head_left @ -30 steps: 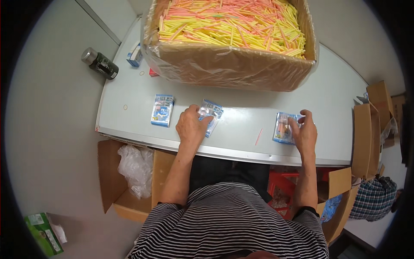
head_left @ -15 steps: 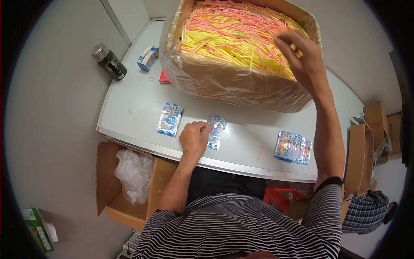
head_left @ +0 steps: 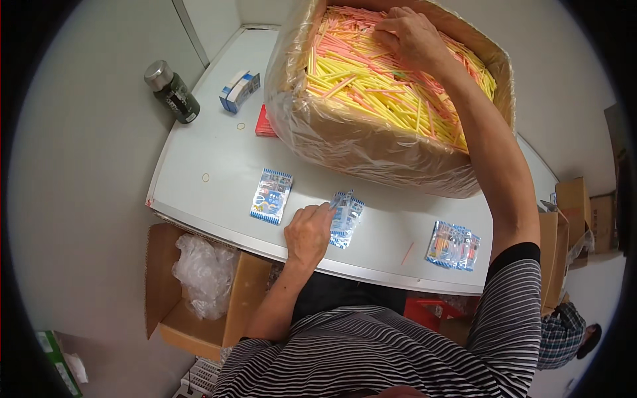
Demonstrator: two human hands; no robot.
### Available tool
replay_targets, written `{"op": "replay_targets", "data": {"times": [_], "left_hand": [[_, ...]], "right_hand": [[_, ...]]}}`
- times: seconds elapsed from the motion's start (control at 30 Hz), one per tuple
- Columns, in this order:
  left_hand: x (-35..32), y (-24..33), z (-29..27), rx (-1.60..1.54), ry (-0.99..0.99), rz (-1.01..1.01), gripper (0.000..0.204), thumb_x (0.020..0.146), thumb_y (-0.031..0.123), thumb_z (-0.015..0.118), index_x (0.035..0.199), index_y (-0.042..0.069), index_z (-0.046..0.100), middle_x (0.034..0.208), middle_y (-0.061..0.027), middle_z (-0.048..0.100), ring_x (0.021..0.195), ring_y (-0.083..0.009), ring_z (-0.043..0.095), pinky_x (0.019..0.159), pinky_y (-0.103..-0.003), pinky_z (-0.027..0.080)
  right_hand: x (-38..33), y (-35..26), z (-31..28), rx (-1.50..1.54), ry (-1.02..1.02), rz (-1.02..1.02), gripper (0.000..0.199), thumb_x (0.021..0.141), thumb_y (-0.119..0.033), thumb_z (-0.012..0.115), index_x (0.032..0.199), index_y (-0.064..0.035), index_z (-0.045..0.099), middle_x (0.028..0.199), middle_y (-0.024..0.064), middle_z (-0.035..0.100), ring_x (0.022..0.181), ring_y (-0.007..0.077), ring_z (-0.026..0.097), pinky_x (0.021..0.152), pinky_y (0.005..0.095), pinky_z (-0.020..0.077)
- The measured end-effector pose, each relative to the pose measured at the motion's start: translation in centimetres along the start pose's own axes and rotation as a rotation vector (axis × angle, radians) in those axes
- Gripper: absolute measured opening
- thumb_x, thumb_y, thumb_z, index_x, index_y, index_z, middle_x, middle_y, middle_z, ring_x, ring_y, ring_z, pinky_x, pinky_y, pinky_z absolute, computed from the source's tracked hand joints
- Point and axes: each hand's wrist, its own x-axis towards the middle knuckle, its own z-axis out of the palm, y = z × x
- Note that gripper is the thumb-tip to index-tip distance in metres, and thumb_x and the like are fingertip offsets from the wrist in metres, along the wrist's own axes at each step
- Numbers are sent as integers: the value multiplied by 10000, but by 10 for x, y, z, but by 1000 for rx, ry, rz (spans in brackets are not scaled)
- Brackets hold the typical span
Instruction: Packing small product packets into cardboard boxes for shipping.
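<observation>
The right hand [head_left: 411, 33] reaches into the cardboard box [head_left: 371, 152], fingers curled among yellow and pink sticks [head_left: 371, 79] (grasp unclear). The left hand [head_left: 308, 232] pinches a small packet [head_left: 345, 219] on the tabletop [head_left: 219, 146]; sticks could spill if grabbed carelessly.

Large cardboard box [head_left: 371, 142]: matt brown board, lined with crinkled clear plastic film that is catching glare. Sticks [head_left: 371, 79] inside are looking smooth, plastic-like, yellow and pink. Small packet [head_left: 346, 219] under left hand [head_left: 308, 233]: glossy printed film. Table [head_left: 219, 152]: smooth, pale, slightly shiny. Bottle [head_left: 174, 93]: metal-looking cap.
</observation>
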Motion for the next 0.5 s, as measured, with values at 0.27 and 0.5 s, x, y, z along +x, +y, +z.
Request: {"op": "replay_targets", "data": {"times": [0.27, 0.5], "left_hand": [[-2, -6, 1, -136, 33, -35, 143, 905, 149, 712, 939, 16, 750, 853, -140, 726, 771, -310, 684, 675, -399, 539], [1, -5, 2, -124, 14, -54, 134, 907, 149, 709, 935, 26, 752, 843, -130, 723, 762, -304, 681, 669, -392, 536]], "right_hand": [[23, 4, -41, 254, 105, 194, 201, 943, -175, 589, 925, 8, 673, 899, 217, 677, 833, 394, 646, 741, 473, 501], [29, 29, 3, -273, -7, 119, 175, 875, -152, 575, 851, -72, 729, 905, 155, 710, 843, 344, 686, 735, 466, 544]]}}
